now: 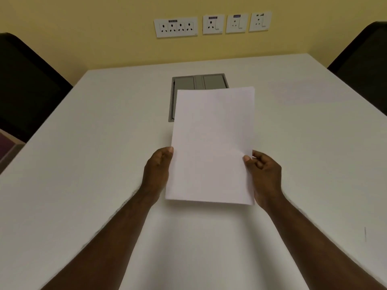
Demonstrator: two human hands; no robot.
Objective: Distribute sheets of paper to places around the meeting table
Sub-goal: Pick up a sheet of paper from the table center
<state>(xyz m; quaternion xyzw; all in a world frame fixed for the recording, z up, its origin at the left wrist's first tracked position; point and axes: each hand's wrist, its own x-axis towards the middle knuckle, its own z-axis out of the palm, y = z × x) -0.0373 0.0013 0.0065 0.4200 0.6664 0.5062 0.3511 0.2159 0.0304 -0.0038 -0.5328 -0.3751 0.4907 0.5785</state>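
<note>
Grey cable hatch (188, 83), wall sockets (176, 27), chairs (25, 86)

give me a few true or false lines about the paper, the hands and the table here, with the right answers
1. Both hands hold the paper, the left hand and right hand at opposite side edges. True.
2. The paper is covered in print. False: the side in view looks blank.
3. Dark chairs stand at both sides of the table. True.
4. Sheets already lie at the places. False: no sheets lie on the table.
5. The grey hatch sits beyond the paper. True.
</note>
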